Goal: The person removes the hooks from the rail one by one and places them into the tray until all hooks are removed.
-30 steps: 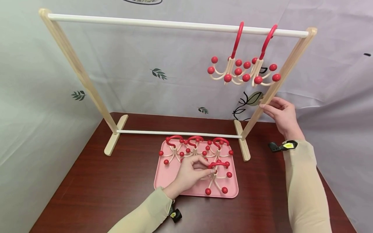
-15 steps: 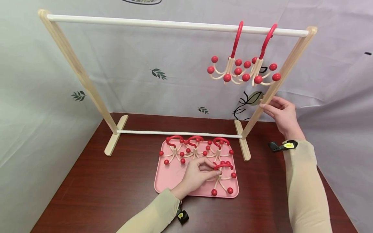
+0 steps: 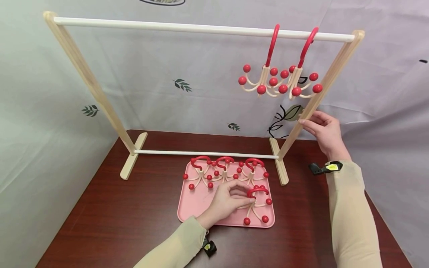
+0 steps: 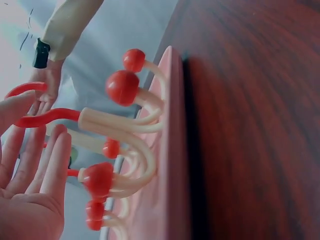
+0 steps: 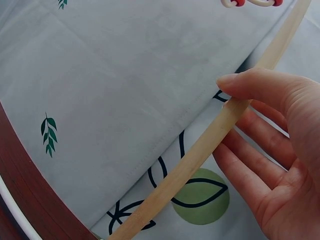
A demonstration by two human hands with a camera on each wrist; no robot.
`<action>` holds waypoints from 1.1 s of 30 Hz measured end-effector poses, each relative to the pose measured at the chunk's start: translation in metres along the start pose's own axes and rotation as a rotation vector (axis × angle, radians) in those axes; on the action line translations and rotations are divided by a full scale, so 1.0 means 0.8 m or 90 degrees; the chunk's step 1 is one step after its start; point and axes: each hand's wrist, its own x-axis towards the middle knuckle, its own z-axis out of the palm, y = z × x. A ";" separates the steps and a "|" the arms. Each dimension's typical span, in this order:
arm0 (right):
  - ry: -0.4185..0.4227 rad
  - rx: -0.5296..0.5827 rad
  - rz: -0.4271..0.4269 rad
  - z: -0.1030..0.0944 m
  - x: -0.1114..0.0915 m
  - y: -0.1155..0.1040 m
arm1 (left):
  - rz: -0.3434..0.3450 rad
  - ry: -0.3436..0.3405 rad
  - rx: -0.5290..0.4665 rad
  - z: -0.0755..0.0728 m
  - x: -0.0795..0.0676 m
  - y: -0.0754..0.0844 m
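My left hand (image 3: 222, 203) pinches the red hook (image 4: 50, 116) of a hanger (image 3: 253, 206) at the tray's front right. This hanger has pale curved arms tipped with red balls, and some arms lie hidden behind the fingers. Its lower arms seem to rest on the pink tray (image 3: 181, 208). With thumb and fingers, my right hand (image 3: 326, 136) grips the right wooden upright (image 5: 195, 145) of a rack, about halfway up. From the rack's white top rail (image 3: 167, 26), two like hangers hang close together near the right end.
Three more hangers (image 3: 201, 175) lie in a row along the tray's back edge. The rack's left upright (image 3: 83, 70) and wooden feet (image 3: 133, 156) stand on the dark red table (image 3: 140, 223). A thin lower rail (image 3: 204, 153) runs behind the tray. Pale cloth (image 3: 151, 67) hangs behind.
During the first half second my left hand moved slightly right over the tray together with the hanger, then stayed nearly still. My right hand has kept its place on the upright.
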 end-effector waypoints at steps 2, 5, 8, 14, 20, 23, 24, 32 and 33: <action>0.001 -0.001 0.001 0.000 0.000 0.000 | 0.026 -0.010 0.003 -0.004 0.002 0.007; 0.002 -0.002 0.001 0.000 0.000 0.000 | 0.082 -0.015 0.009 -0.012 0.008 0.031; 0.002 0.000 0.000 0.000 0.000 -0.001 | 0.138 -0.007 0.024 -0.021 0.020 0.069; -0.001 0.002 -0.002 -0.001 0.000 -0.001 | 0.272 0.009 0.040 -0.033 0.049 0.161; -0.004 -0.005 -0.002 0.000 0.000 -0.001 | 0.397 0.010 0.060 -0.035 0.086 0.236; -0.003 -0.010 -0.001 0.000 0.000 -0.001 | 0.429 0.024 0.058 -0.035 0.105 0.264; -0.003 -0.011 -0.001 0.000 0.000 -0.001 | 0.431 0.031 0.056 -0.035 0.110 0.273; -0.004 -0.007 0.001 -0.001 0.000 -0.001 | 0.363 0.099 0.118 -0.025 0.132 0.334; -0.005 -0.006 0.000 -0.001 0.000 -0.001 | 0.351 0.106 0.131 -0.025 0.137 0.337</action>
